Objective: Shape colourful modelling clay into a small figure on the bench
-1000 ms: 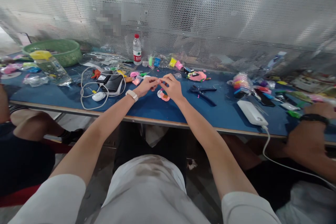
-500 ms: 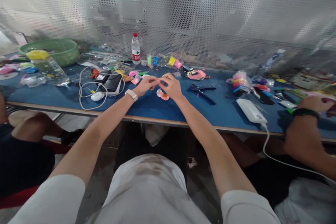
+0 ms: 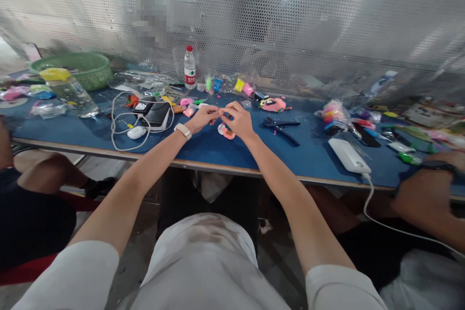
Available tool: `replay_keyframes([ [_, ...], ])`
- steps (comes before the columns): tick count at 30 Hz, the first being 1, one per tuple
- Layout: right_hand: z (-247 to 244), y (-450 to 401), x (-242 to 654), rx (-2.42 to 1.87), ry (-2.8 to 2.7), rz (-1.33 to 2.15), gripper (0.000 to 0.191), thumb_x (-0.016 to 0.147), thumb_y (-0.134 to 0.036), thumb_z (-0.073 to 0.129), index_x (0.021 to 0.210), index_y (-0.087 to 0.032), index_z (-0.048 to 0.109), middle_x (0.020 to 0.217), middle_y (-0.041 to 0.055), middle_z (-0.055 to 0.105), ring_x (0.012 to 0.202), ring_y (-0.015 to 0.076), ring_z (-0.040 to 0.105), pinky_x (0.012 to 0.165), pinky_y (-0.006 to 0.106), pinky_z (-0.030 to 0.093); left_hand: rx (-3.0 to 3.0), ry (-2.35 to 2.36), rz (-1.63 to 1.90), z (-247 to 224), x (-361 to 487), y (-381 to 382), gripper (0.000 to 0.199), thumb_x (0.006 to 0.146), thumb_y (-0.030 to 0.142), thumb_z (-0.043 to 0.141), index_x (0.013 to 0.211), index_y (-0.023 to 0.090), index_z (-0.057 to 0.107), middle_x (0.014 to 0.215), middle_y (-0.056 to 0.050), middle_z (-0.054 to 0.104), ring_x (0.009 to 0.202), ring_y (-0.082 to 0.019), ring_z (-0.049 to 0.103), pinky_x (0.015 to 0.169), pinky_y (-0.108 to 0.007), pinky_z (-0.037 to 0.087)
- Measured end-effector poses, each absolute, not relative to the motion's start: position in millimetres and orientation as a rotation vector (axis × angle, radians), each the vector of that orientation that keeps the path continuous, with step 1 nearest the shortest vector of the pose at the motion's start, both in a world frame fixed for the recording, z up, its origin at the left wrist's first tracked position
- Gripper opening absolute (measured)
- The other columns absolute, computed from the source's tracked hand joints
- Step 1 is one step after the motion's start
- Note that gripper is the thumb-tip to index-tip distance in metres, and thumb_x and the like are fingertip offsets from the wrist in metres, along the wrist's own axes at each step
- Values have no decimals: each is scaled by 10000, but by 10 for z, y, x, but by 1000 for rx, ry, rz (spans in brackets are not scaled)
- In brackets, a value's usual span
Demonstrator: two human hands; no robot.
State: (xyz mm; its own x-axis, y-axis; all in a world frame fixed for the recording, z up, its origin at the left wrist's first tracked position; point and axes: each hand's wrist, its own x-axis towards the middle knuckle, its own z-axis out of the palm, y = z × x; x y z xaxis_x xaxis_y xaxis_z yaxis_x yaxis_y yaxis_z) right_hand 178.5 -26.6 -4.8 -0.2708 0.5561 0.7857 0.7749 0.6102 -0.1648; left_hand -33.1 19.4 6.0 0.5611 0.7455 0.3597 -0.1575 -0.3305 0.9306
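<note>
Above the middle of the blue table, my left hand and my right hand meet at the fingertips. Both are closed in a pinch, and whatever lies between the fingers is too small to make out. Just below them on the table lies a small flat piece in pink, white and brown, partly covered by my right hand. To the right of my hands rest dark-handled pliers. Behind these sits a pink modelled figure with black and yellow parts.
Left of my hands are a looped white cable, a black box, a yellow-lidded bottle and a green basket. A red-capped water bottle stands behind. Rightward lie a white power bank and a co-worker's arm.
My hands keep their fingertip pinch with barely any movement. The co-worker's arm at the right has shifted rightward and down. The view has moved very slightly.
</note>
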Motion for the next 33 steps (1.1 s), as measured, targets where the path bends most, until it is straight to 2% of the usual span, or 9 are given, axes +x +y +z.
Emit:
replay_keyframes([
  [5, -38, -261, 1797, -1040, -1959, -299, 404, 1202, -535, 583, 1208, -259, 879, 1183, 90, 775, 831, 198, 715, 816, 355, 621, 1605, 495, 960, 87, -346, 166, 635, 792, 721, 1031, 847, 144, 772, 674, 12, 575, 607, -87, 514, 528, -212, 390],
  [11, -37, -246, 1795, -1074, -1950, -283, 509, 1207, -649, 552, 1173, -254, 872, 1170, 80, 772, 817, 181, 696, 784, 325, 590, 1516, 582, 976, 83, -333, 165, 566, 968, 629, 926, 769, 149, 700, 689, -10, 598, 589, -83, 538, 520, -208, 395],
  [15, -26, -253, 1798, -1076, -1945, -264, 509, 1207, -647, 557, 1194, -253, 878, 1174, 82, 775, 828, 183, 704, 800, 331, 592, 1510, 597, 987, 72, -322, 176, 605, 1015, 644, 877, 729, 155, 664, 691, -16, 597, 585, -82, 533, 518, -211, 388],
  [17, -20, -260, 1801, -1083, -1945, -259, 497, 1208, -632, 560, 1184, -255, 883, 1174, 84, 776, 839, 189, 709, 803, 337, 597, 1515, 576, 996, 62, -320, 189, 641, 992, 690, 883, 718, 156, 657, 692, -17, 596, 581, -81, 522, 513, -215, 376],
  [24, 0, -281, 1794, -1073, -1941, -222, 401, 1202, -535, 586, 1218, -269, 886, 1189, 92, 776, 847, 204, 717, 839, 369, 638, 1653, 493, 1013, 50, -331, 219, 683, 784, 782, 1010, 824, 147, 761, 641, 29, 536, 584, -81, 469, 530, -225, 373],
  [28, 5, -285, 1791, -1054, -1937, -211, 369, 1196, -511, 604, 1232, -277, 887, 1179, 86, 777, 898, 213, 734, 880, 368, 648, 1641, 461, 976, 71, -336, 188, 720, 803, 833, 966, 832, 147, 752, 654, 23, 532, 589, -87, 475, 527, -229, 375],
  [33, -10, -286, 1782, -1065, -1952, -222, 378, 1196, -493, 598, 1205, -259, 894, 1181, 93, 779, 857, 202, 729, 839, 359, 630, 1814, 557, 1095, 88, -341, 153, 677, 824, 807, 956, 843, 153, 783, 664, 20, 560, 573, -84, 465, 517, -236, 337],
])
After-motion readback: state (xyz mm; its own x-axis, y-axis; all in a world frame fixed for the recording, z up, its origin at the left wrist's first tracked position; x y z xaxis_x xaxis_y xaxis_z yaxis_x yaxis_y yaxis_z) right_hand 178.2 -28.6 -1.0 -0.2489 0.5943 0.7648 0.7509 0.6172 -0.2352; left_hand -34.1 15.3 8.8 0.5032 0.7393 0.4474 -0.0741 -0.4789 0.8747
